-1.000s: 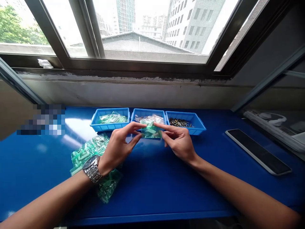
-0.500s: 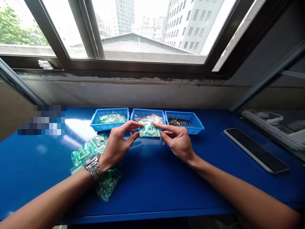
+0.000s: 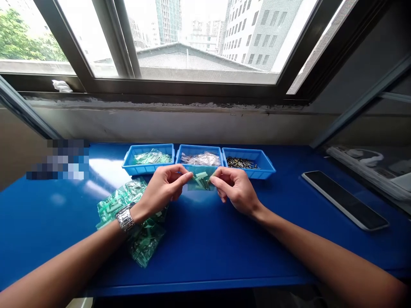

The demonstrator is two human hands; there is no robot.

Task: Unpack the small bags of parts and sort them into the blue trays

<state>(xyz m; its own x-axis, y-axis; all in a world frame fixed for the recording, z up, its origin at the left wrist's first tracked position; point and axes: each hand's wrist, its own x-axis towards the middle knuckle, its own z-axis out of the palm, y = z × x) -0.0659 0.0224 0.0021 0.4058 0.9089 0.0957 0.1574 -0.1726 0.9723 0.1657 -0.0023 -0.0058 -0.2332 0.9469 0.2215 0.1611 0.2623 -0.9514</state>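
A small green-tinted plastic bag (image 3: 201, 180) with pale, slim pieces inside is stretched between my two hands above the table. My left hand (image 3: 167, 184), with a metal watch on its wrist, pinches the bag's left edge between thumb and fingers. Its right edge is gripped the same way by my right hand (image 3: 236, 186). Beneath and beside my left forearm lies a pile of similar filled green bags (image 3: 146, 241), partly hidden by the arm.
Three blue bins stand in a row behind my hands: the left bin (image 3: 141, 171) holds green packets, the middle bin (image 3: 183, 149) clear packets, the right bin (image 3: 265, 174) thin dark and brass-coloured pieces. A phone (image 3: 345, 199) lies at the right on the blue table (image 3: 205, 256).
The bag has tilted so its flat face and contents show more clearly. My fingers have shifted from its upper edge and corners to pinch its two sides, slightly lower.
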